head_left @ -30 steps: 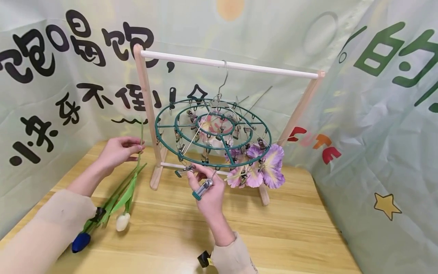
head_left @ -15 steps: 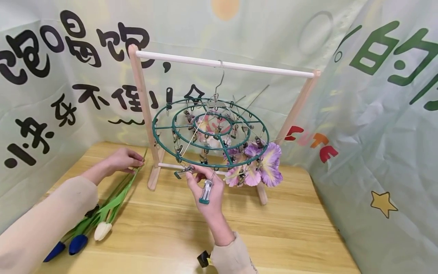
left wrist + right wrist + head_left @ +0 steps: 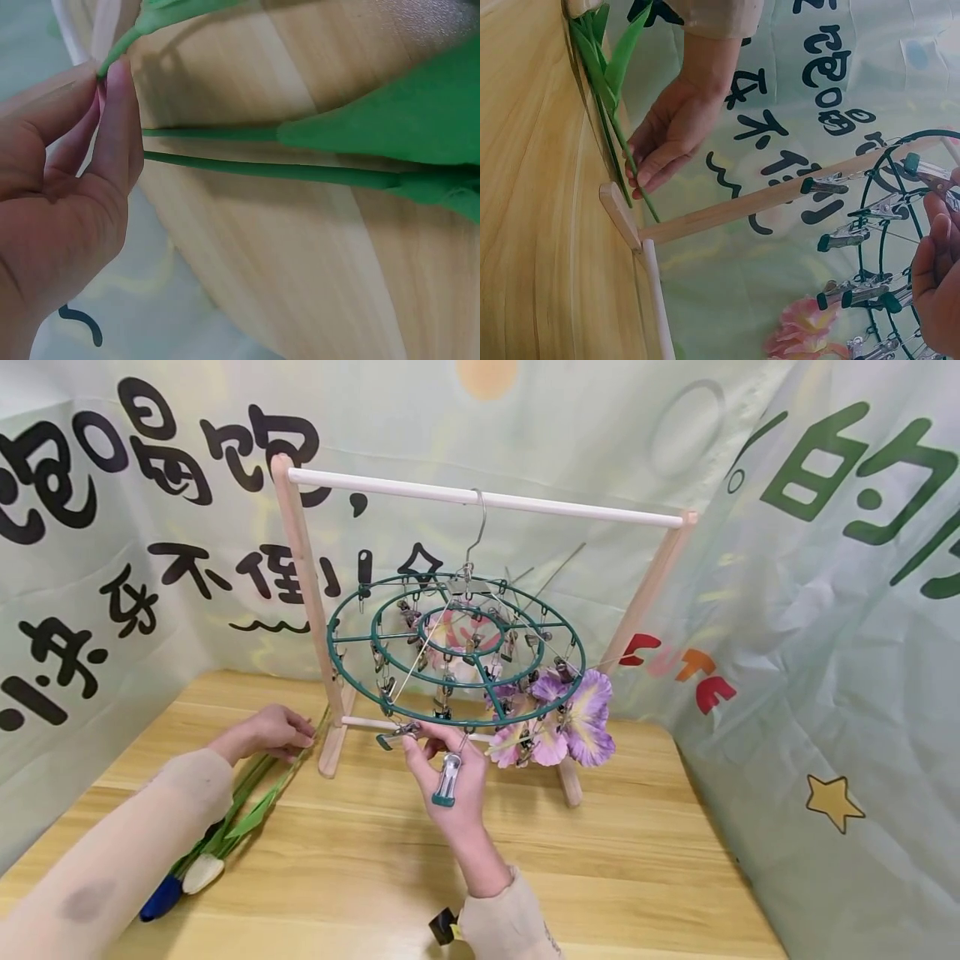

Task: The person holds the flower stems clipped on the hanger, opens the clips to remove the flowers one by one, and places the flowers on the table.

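Observation:
In the head view my left hand (image 3: 277,732) pinches the thin green stem of a white artificial tulip (image 3: 202,874), low over the table's left side. The left wrist view shows the stem (image 3: 114,54) between thumb and fingertips. Beside it lies a blue tulip (image 3: 161,900), partly hidden by the sleeve. My right hand (image 3: 459,777) pinches a metal clip (image 3: 397,735) with a green tip at the near edge of the round green drying hanger (image 3: 480,724). Another clip (image 3: 447,779) dangles in front of that hand.
A wooden stand with a white top bar (image 3: 487,500) carries the hanger by its hook. Purple and pink flowers (image 3: 592,718) hang clipped at the hanger's right. Printed cloth (image 3: 825,652) surrounds the wooden table (image 3: 637,868). A small black object (image 3: 444,927) sits by my right cuff.
My left hand has lowered toward the table with the tulip stem, and the white bloom has shifted down and left. My right hand keeps its hold on the clip; the dangling clip has swung downward.

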### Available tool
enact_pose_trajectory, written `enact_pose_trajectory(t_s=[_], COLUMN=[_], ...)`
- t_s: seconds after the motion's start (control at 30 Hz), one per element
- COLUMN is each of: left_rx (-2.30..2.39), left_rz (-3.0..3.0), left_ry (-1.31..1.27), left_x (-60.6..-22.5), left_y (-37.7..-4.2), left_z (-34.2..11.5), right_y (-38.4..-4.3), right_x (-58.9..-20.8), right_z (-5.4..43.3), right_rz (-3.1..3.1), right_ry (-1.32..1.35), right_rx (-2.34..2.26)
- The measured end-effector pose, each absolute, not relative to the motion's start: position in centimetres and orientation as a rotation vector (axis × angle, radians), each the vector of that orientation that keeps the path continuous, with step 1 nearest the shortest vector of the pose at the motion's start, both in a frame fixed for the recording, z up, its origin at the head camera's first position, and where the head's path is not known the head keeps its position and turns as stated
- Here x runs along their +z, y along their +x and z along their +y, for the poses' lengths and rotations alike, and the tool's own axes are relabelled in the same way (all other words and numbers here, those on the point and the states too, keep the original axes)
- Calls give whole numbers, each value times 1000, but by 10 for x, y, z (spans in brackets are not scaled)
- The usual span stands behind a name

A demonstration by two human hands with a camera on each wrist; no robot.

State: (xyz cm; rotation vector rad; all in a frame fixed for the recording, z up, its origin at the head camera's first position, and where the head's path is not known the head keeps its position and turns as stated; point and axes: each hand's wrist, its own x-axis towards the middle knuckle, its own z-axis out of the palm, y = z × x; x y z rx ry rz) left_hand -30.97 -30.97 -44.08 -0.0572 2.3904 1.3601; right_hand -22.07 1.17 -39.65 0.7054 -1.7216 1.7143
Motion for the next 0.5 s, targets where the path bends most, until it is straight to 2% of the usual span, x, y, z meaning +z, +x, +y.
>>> enact_pose_trajectory(t_s=[0.5], left_rx=[1285], left_rz=[2446], left_ry=[-103], left_x=[-447], left_y=[-306], left_z=[-306], right_y=[-220], right_x=[-397], right_z=[10], right_rz=[-1749], right_ry=[692], right_rx=[1718])
